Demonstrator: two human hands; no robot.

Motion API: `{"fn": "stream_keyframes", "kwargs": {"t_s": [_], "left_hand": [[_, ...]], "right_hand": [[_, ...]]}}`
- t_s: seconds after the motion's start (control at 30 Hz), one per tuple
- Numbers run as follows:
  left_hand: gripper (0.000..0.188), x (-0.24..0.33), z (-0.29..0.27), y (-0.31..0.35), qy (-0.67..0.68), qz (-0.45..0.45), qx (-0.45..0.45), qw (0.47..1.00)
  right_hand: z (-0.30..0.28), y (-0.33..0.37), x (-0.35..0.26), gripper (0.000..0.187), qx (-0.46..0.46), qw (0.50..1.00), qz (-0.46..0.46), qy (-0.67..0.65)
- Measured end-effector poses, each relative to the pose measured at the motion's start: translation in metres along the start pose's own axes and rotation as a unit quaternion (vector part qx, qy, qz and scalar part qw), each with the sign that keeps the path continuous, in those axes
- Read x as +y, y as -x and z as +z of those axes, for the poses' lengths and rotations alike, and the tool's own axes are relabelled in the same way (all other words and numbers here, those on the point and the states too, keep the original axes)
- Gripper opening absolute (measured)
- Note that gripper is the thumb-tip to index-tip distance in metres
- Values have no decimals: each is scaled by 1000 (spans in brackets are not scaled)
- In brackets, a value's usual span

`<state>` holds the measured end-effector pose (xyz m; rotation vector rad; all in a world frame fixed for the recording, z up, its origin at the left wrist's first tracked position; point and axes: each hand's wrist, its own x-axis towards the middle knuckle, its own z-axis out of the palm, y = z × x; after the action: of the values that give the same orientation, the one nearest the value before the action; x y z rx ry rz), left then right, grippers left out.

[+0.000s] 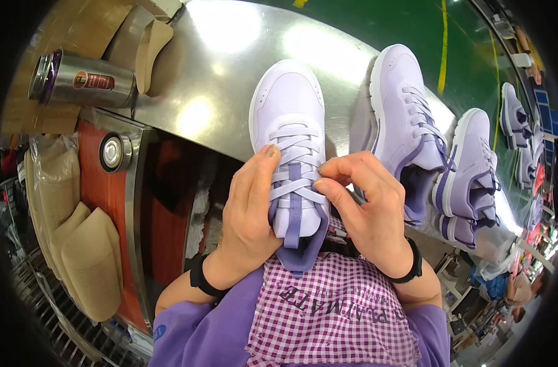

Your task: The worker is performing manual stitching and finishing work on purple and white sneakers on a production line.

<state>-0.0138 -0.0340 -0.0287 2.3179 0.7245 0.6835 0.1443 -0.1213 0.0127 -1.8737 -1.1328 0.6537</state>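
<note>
A pale lavender sneaker [289, 98] points away from me, its toe over the metal tabletop and its heel near my apron. White-lavender laces [294, 144] criss-cross its tongue, and a darker purple strap runs down the middle. My left hand [249, 202] is closed around the sneaker's left side, fingertips beside the eyelets. At the right row of eyelets, thumb and forefinger of my right hand [370, 205] pinch together at the lace edge; the exact bit of lace between them is mostly hidden. To the right stands a laced lavender sneaker [395, 92], apart from my hand.
More lavender sneakers [471, 159] stand farther right, some on the green surface [459, 67]. The shiny metal tabletop [224, 92] has a steel flask [89, 79] and beige insole-like pieces [152, 52] at its left. Below are a red-brown drawer front [102, 177] and beige shoe forms [86, 257].
</note>
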Motion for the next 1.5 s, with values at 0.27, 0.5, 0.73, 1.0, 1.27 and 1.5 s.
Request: {"fn": "stream_keyframes", "kwargs": {"t_s": [0.27, 0.5, 0.73, 1.0, 1.27, 1.5], "left_hand": [[72, 2, -4, 0, -13, 21, -4, 1000], [69, 4, -6, -3, -17, 37, -2, 999], [64, 1, -5, -1, -35, 55, 16, 998], [62, 1, -6, -5, -14, 50, -11, 999], [59, -4, 0, -10, 9, 65, 2, 998], [65, -8, 6, -14, 56, 32, 34, 997]], "right_hand": [[-14, -11, -9, 21, -99, 994, 21, 33], [-15, -12, -15, 19, -105, 993, 50, 27], [-10, -16, -13, 19, -125, 991, 28, 30], [-24, -23, 1, 16, -238, 930, 229, -160], [-38, -26, -5, 16, -253, 845, 329, -338], [-46, -2, -12, 67, -73, 980, 124, -135]]}}
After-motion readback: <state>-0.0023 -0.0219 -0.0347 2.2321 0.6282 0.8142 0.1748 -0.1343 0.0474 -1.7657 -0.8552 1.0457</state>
